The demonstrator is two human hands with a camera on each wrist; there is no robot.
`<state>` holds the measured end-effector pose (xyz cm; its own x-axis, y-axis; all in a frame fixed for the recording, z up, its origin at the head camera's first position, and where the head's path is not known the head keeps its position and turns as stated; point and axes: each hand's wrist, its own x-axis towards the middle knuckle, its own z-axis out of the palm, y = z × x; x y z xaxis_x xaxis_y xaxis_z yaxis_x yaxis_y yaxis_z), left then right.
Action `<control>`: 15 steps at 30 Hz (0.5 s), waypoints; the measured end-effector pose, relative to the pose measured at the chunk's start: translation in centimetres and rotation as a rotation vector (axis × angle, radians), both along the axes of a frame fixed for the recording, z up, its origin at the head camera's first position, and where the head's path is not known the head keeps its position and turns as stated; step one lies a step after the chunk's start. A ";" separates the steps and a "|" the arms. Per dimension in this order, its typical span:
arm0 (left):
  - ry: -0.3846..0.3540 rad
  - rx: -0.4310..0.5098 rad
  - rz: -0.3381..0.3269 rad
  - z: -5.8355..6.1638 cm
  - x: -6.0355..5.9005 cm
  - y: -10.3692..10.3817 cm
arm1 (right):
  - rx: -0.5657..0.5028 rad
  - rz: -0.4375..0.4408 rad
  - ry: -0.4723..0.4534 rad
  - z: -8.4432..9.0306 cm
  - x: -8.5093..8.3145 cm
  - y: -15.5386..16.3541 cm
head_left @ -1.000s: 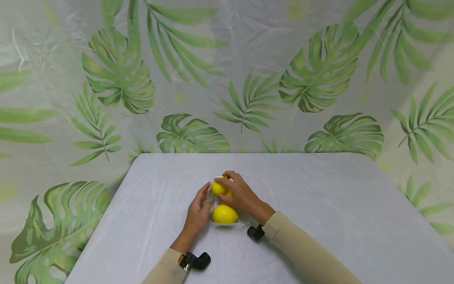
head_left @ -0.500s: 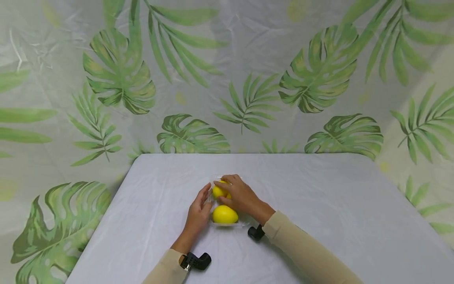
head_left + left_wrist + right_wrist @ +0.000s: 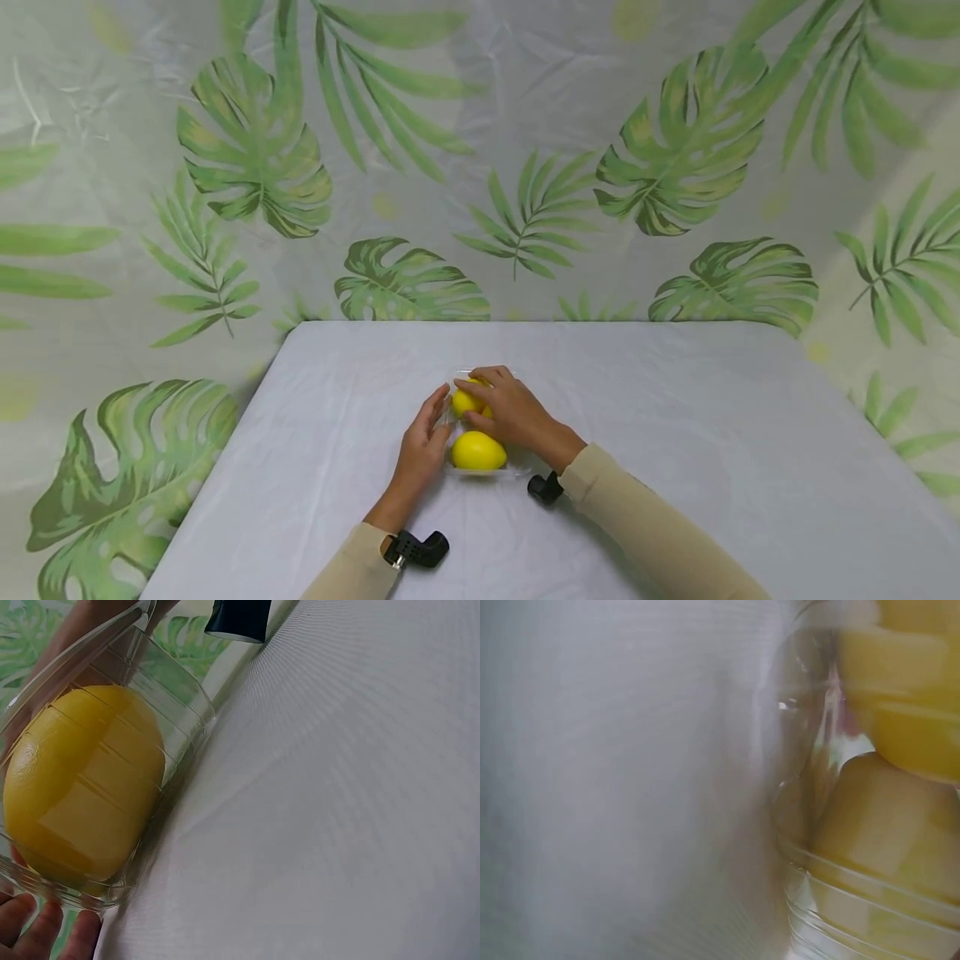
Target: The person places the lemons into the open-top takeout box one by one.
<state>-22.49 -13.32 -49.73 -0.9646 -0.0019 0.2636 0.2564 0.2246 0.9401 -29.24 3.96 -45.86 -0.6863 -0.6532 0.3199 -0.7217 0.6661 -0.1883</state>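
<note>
A clear plastic box (image 3: pixel 488 474) stands on the table, with yellow lemons inside. The near lemon (image 3: pixel 478 451) lies at the box's front end, and it shows through the clear wall in the left wrist view. My right hand (image 3: pixel 517 412) reaches in from the right, with thumb and fingers curled round the lemon (image 3: pixel 467 402) at the far end. That hand hides part of the far end. My left hand (image 3: pixel 422 446) lies along the box's left side with its fingers extended. In the left wrist view its fingertips (image 3: pixel 43 926) are against the box's edge.
A white cloth covers the table (image 3: pixel 645 383). Behind it hangs a leaf-patterned sheet (image 3: pixel 555 108). Black wrist cameras are strapped to both wrists, the left camera (image 3: pixel 426 550) and the right camera (image 3: pixel 545 489).
The far lemon in my right hand has gone slightly lower and nearer into the box, and more of the box's far rim shows. My left hand has stayed at the box's side.
</note>
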 end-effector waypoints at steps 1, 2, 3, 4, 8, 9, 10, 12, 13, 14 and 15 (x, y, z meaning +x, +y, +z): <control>-0.002 -0.002 -0.001 0.0 0.1 0.0 | -0.013 0.008 -0.005 0.0 0.0 0.0; -0.005 -0.007 -0.003 -0.1 0.1 0.0 | -0.024 0.014 -0.012 0.0 0.0 0.1; -0.005 -0.014 -0.007 -0.1 0.2 0.0 | -0.030 0.018 -0.017 -0.1 0.0 0.1; -0.004 -0.020 -0.011 -0.2 0.2 0.0 | -0.038 0.023 -0.021 -0.1 0.0 0.2; 0.031 -0.029 -0.033 -0.3 0.2 0.0 | -0.084 0.043 -0.017 -0.1 0.0 0.3; 0.039 -0.029 -0.036 -0.3 0.2 0.1 | -0.100 0.049 -0.018 0.0 0.0 0.4; 0.043 -0.029 -0.036 -0.1 0.2 0.1 | -0.116 0.056 -0.017 0.0 0.0 0.4; 0.048 -0.021 -0.036 0.2 0.2 0.1 | -0.131 0.064 -0.018 0.2 -0.1 0.4; 0.045 -0.015 -0.035 0.5 0.4 0.1 | -0.136 0.067 -0.020 0.2 -0.1 0.5; 0.042 -0.013 -0.037 1.0 0.5 0.2 | -0.139 0.070 -0.021 0.3 -0.1 0.5; 0.037 -0.010 -0.040 1.5 0.7 0.2 | -0.140 0.071 -0.021 0.3 -0.2 0.5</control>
